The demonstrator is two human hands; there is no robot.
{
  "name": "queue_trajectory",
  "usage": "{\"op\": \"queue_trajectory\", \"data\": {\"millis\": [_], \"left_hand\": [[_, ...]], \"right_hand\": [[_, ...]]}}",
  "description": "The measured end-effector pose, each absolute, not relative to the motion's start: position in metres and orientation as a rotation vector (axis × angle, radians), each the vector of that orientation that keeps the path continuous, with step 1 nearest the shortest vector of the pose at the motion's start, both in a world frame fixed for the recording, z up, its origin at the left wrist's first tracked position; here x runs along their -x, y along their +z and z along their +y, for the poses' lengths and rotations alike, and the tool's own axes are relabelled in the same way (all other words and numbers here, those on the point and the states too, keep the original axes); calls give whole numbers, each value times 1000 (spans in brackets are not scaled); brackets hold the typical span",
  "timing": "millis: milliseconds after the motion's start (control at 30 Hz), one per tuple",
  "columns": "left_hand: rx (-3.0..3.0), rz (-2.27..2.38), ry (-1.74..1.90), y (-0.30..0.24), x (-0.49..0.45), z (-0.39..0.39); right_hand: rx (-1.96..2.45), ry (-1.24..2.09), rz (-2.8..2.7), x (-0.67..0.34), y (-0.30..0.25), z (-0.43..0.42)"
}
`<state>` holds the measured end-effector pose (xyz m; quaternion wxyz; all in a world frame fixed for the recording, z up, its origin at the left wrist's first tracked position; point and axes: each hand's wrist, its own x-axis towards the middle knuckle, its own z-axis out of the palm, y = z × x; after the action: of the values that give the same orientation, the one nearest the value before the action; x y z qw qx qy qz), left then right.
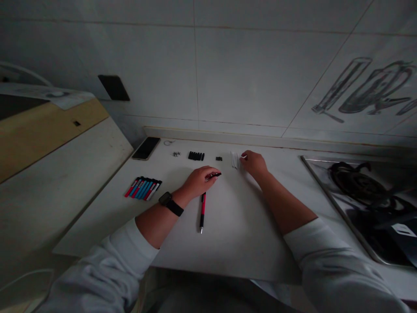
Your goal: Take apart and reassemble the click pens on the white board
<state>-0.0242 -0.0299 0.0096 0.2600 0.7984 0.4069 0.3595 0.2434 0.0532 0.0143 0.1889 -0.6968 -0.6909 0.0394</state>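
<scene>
Dark slim piece (214, 175) sits in the left hand (198, 181), fingers closed around it, tip poking out to the right, above the bench (241, 234); right hand (256, 164) is bunched narrow at the right end of a row of thin white rods (234, 160), a pale bit at its fingertips; can't tell if it's gripped or only touched.

Red-and-black pen (202, 213) lies below the left hand, metal tip toward the wearer; small black bits (219, 158), black sleeves (196, 155) and tiny springs (176, 154) run leftward from the rods; red, blue and white barrels (142, 188) lie near the left forearm.

Risks, my read: rods lie loose and close together, so a fingertip nudge could roll or scatter them; springs could be swept off by a sleeve; left wrist could knock the pen.

Writing: pen markings too small to read; white label (404, 229) by the stove (355, 187) illegible; no brand readable.
</scene>
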Motion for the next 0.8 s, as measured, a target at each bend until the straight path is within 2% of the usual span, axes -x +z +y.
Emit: {"op": "queue_trajectory", "data": {"millis": [400,633,700,800], "left_hand": [[-2149,1107,960,11,25,-31],[-2166,1103,994,6,27,-28],[-2160,1115,1008,6,27,-27],[-2110,1173,1043,7,27,-27]], "right_hand": [[1912,103,-2093,-241,10,46],[1720,171,-2027,-238,22,37],[1565,323,-2006,-230,28,30],[1285,796,-1961,-210,28,16]]}}
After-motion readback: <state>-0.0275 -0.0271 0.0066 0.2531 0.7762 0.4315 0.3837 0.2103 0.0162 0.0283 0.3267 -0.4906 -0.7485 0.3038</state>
